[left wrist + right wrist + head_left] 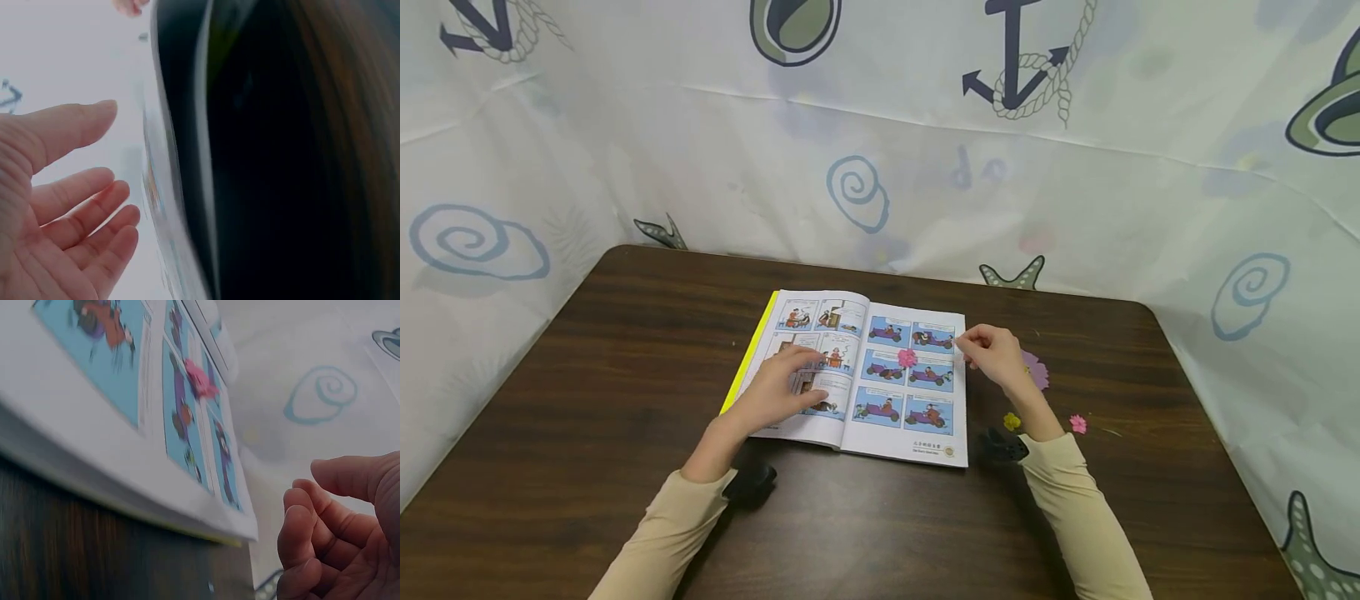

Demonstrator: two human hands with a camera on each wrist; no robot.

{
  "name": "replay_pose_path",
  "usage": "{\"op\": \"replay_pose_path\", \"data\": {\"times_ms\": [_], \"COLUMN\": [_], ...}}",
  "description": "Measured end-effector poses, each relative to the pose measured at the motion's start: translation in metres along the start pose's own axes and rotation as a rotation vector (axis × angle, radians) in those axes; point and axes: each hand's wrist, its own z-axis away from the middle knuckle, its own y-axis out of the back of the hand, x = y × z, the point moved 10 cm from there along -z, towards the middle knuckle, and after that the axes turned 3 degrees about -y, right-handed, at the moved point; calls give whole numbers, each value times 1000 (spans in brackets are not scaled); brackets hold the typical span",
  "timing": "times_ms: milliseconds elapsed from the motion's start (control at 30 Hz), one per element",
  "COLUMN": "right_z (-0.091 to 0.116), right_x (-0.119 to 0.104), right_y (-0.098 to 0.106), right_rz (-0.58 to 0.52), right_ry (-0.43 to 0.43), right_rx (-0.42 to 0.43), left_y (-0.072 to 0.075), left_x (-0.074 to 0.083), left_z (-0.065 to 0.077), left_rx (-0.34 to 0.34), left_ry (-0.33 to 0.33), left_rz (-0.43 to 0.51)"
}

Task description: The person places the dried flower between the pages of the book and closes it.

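An open comic book (925, 442) lies on the table, its pages printed with coloured panels. A pink flower (907, 357) rests on the right page, and it also shows in the right wrist view. Over the left page is my left hand (778, 387), fingers spread and relaxed, thumb apart, holding nothing. My right hand (992, 354) is at the right edge of the book with fingers loosely curled. In the right wrist view its thumb and forefinger (340, 512) come close together, and nothing shows between them.
Right of the book, a purple flower (1036, 369) is partly hidden behind the right hand. A yellow flower (1012, 422) and another pink flower (1078, 424) lie near the right wrist. The dark wooden table (625, 400) meets a patterned white curtain (715, 167).
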Motion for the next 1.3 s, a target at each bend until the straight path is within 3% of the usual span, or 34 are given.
{"op": "replay_pose_path", "data": {"times_ms": [133, 267, 533, 700, 1067, 1300], "right_z": [4, 8, 14, 17, 23, 24], "right_x": [7, 19, 37, 55, 83, 95], "right_y": [16, 30, 56, 67, 88, 94], "right_rz": [12, 24, 21, 18, 132, 133], "right_ry": [2, -37, -28, -58, -118, -134], "right_rx": [32, 48, 100, 114, 166, 160], "left_y": [-10, -20, -48, -68, -107, -124], "left_x": [20, 35, 64, 75, 98, 109], "left_z": [-7, -12, -20, -23, -24, -23], "left_rx": [-3, -24, -119, -193, -318, -356], "left_ry": [-57, -69, -143, -143, -187, -246], "left_rz": [33, 77, 96, 117, 134, 100]}}
